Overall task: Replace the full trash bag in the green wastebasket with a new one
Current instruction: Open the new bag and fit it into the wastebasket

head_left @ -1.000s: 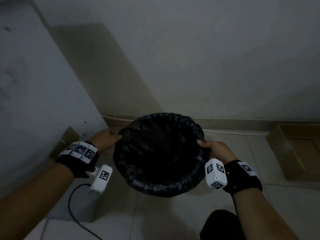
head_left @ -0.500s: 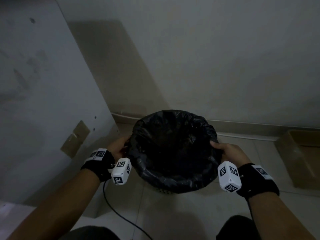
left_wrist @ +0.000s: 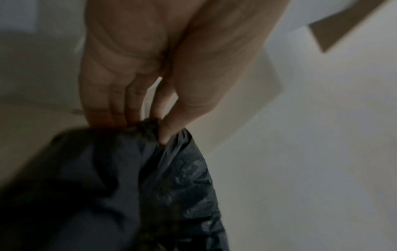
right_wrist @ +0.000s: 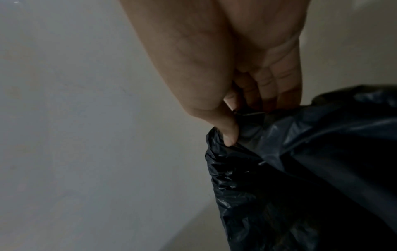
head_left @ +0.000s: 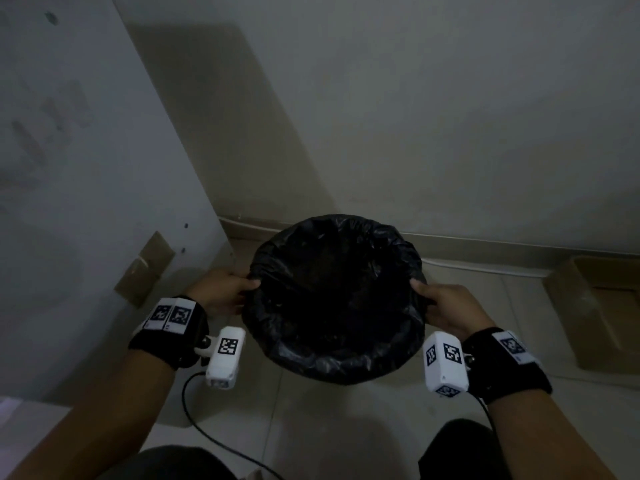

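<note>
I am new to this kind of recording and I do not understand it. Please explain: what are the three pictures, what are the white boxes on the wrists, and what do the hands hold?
No machine here: a person works with bare hands. The wide picture comes from a camera on the head, looking down. The white boxes are wrist cameras; each gives one close picture along its hand. The left hand and the right hand each pinch an opposite edge of the black trash bag, thumb against fingers. The wastebasket under the bag is hidden. A cardboard box lies on the tiled floor at right.
</note>
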